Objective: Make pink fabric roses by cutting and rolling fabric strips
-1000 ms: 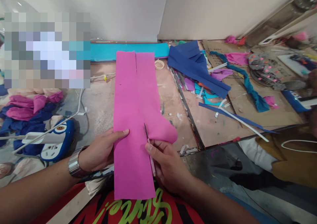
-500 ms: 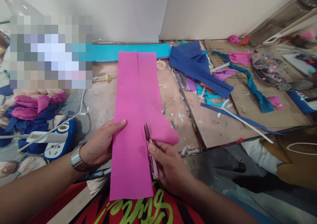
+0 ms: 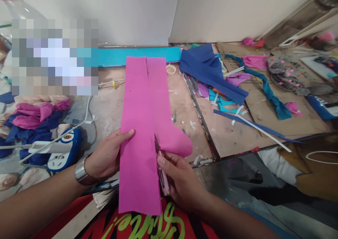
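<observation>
At the tabletop (image 3: 107, 107), the right hand (image 3: 182, 175) holds scissors (image 3: 164, 184) against pink sheet (image 3: 138, 144).

A blue power strip (image 3: 59, 158) sits left; dark-blue fabric (image 3: 202, 61) overlaps teal scraps (image 3: 224, 105).

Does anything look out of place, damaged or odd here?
A small dark speck marks the pink sheet, beyond the left hand; I can't tell whether it's a hole or a stain. On the right, a white strip and a blue strip lie loose and askew, like untidied scraps. No spill shows.
</observation>
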A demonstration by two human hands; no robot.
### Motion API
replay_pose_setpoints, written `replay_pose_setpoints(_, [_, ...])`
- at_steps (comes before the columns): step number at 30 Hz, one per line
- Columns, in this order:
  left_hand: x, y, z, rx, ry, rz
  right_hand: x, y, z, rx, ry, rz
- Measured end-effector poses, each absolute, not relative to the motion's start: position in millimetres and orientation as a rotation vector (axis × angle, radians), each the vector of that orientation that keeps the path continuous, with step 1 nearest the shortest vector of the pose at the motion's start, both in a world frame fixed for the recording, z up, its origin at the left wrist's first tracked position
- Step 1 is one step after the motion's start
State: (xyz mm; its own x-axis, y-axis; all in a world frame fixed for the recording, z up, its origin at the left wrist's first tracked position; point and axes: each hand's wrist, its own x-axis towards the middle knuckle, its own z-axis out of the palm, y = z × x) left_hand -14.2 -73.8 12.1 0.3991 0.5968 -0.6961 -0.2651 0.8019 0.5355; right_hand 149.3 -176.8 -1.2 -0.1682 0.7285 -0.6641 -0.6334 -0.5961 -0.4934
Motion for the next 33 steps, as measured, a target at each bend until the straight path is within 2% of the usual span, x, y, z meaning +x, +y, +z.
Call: replay_pose_setpoints(33, [-14,-82,9,0.360,1.004,0.510,143,-158,6,-1.188,-0.145,1.742])
